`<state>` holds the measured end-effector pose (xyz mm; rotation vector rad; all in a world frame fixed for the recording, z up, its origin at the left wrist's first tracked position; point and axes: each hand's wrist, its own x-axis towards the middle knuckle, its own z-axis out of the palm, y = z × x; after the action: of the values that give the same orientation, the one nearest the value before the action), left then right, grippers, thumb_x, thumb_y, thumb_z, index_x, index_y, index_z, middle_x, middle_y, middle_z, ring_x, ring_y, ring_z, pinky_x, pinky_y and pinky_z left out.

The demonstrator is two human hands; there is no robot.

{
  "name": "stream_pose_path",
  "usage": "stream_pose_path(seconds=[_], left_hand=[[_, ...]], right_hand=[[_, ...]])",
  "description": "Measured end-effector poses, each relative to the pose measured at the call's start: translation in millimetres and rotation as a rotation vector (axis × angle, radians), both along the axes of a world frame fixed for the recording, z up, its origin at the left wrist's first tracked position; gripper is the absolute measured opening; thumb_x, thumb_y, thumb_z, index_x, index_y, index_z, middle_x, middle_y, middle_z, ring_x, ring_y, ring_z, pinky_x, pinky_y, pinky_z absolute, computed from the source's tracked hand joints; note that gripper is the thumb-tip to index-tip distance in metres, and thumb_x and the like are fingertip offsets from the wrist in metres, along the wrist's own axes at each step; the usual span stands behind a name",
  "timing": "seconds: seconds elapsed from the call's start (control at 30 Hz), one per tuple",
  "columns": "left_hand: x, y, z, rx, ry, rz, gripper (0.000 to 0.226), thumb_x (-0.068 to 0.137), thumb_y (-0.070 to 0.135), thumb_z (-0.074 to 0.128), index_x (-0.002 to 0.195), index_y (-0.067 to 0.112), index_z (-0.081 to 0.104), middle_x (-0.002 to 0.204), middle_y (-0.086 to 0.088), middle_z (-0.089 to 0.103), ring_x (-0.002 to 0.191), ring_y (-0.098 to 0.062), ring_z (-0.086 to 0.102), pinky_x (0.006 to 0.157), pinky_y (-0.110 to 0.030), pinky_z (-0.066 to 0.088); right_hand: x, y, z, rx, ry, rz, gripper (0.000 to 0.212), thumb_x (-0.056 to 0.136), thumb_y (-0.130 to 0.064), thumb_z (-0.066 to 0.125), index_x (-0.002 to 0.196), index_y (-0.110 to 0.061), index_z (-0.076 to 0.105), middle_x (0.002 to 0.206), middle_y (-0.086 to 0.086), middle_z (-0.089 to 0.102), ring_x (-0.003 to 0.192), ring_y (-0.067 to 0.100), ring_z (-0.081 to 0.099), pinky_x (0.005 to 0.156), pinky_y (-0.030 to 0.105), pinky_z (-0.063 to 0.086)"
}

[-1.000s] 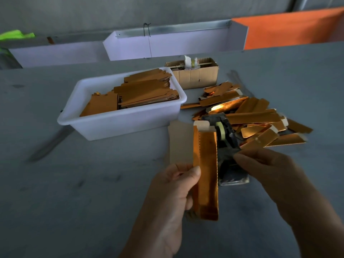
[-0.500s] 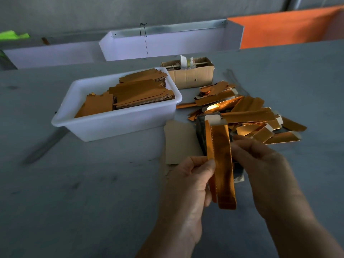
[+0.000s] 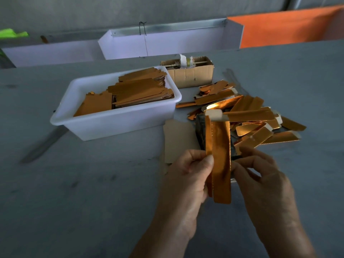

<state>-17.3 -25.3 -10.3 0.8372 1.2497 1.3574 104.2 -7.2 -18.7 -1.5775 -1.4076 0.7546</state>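
Below the white tub (image 3: 119, 127) and the loose pile of blanks (image 3: 249, 116), the left hand (image 3: 188, 179) and right hand (image 3: 264, 183) each pinched one long edge of the upright gold carton blank (image 3: 221, 161) at lower centre. Folding it cleanly probably called for even, light pressure along the creases.

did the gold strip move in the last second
Yes. The strip shifted right, away from the bin and closer to the pile.

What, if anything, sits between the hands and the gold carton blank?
Nothing visible. The left hand pinches the gold carton blank by its left edge and the right hand grips its right edge. The dark object and the beige card lie on the table behind it, not in between.
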Motion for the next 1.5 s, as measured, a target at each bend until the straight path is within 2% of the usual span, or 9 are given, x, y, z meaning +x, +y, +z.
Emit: stream_pose_path(seconds=[0.07, 0.27, 0.5, 0.63, 0.8, 0.9, 1.0, 1.27, 1.5], left_hand=[[1, 4, 4, 0.006, 0.096, -0.03, 0.014, 0.094, 0.016, 0.058, 0.08, 0.014, 0.061, 0.053, 0.011, 0.055, 0.038, 0.001, 0.042, 0.037, -0.01, 0.031], [-1, 9, 11, -0.034, 0.242, -0.084, 0.013, 0.094, 0.025, 0.059, 0.081, 0.024, 0.062, 0.058, 0.013, 0.059, 0.058, -0.002, 0.055, 0.057, -0.02, 0.044], [3, 9, 18, -0.057, 0.309, -0.055, 0.011, 0.094, 0.026, 0.059, 0.086, 0.024, 0.065, 0.079, -0.001, 0.071, 0.082, -0.026, 0.07, 0.077, -0.045, 0.059], [5, 9, 21, -0.024, 0.437, -0.038, 0.009, 0.094, 0.031, 0.059, 0.093, 0.024, 0.065, 0.084, 0.004, 0.07, 0.073, -0.009, 0.066, 0.059, -0.019, 0.051], [1, 6, 25, -0.077, 0.314, -0.064, 0.009, 0.094, 0.024, 0.059, 0.089, 0.02, 0.065, 0.075, -0.003, 0.069, 0.045, -0.005, 0.048, 0.044, -0.02, 0.039], [-1, 2, 25, -0.056, 0.296, -0.051, 0.009, 0.092, 0.024, 0.061, 0.088, 0.018, 0.067, 0.075, -0.001, 0.069, 0.061, -0.013, 0.063, 0.059, -0.029, 0.056], [-3, -2, 27, -0.055, 0.242, -0.03, 0.008, 0.089, 0.019, 0.065, 0.083, 0.018, 0.07, 0.077, -0.005, 0.073, 0.076, -0.023, 0.071, 0.075, -0.046, 0.06], [-10, -7, 32, -0.064, 0.141, -0.052, 0.012, 0.088, 0.013, 0.067, 0.079, 0.017, 0.073, 0.078, -0.003, 0.076, 0.075, -0.017, 0.074, 0.076, -0.038, 0.061], [-13, -9, 31, -0.029, 0.115, -0.113, 0.01, 0.089, 0.012, 0.065, 0.083, 0.011, 0.073, 0.079, -0.004, 0.076, 0.075, -0.016, 0.074, 0.072, -0.03, 0.061]], right_hand=[[0, -1, -4, 0.01, 0.015, -0.021, 0.01, 0.081, -0.023, 0.067, 0.072, -0.022, 0.066, 0.126, -0.01, 0.055, 0.105, 0.016, 0.059, 0.079, 0.032, 0.046], [-2, -3, -7, 0.0, 0.051, -0.027, 0.007, 0.081, -0.02, 0.067, 0.075, -0.017, 0.068, 0.12, -0.007, 0.06, 0.104, 0.017, 0.059, 0.084, 0.035, 0.049], [3, 4, 2, 0.171, -0.355, 0.083, 0.016, 0.08, -0.002, 0.069, 0.068, -0.008, 0.062, 0.1, 0.001, 0.061, 0.081, 0.017, 0.059, 0.064, 0.012, 0.039], [13, -1, 3, 0.194, -0.34, 0.081, 0.006, 0.08, -0.002, 0.069, 0.076, -0.006, 0.067, 0.1, 0.003, 0.063, 0.076, 0.013, 0.056, 0.06, 0.013, 0.036], [29, -9, 26, 0.117, 0.06, 0.224, 0.011, 0.075, -0.038, 0.058, 0.077, -0.029, 0.064, 0.083, -0.005, 0.066, 0.077, 0.012, 0.063, 0.061, 0.031, 0.052], [25, -11, 40, 0.089, 0.204, 0.421, 0.022, 0.062, -0.044, 0.057, 0.078, -0.036, 0.07, 0.078, -0.007, 0.069, 0.071, 0.006, 0.064, 0.06, 0.019, 0.053], [15, -7, 44, 0.1, 0.215, 0.527, 0.023, 0.062, -0.04, 0.057, 0.079, -0.038, 0.072, 0.077, -0.007, 0.07, 0.069, 0.005, 0.063, 0.057, 0.014, 0.05], [8, 0, 43, 0.13, 0.028, 0.5, 0.056, 0.063, -0.047, 0.051, 0.118, -0.058, 0.048, 0.086, -0.016, 0.068, 0.082, 0.005, 0.064, 0.068, 0.024, 0.052], [4, 0, 44, 0.075, -0.033, 0.419, 0.087, 0.063, -0.042, 0.057, 0.145, -0.037, 0.027, 0.082, -0.017, 0.07, 0.076, 0.001, 0.066, 0.07, 0.028, 0.052]])
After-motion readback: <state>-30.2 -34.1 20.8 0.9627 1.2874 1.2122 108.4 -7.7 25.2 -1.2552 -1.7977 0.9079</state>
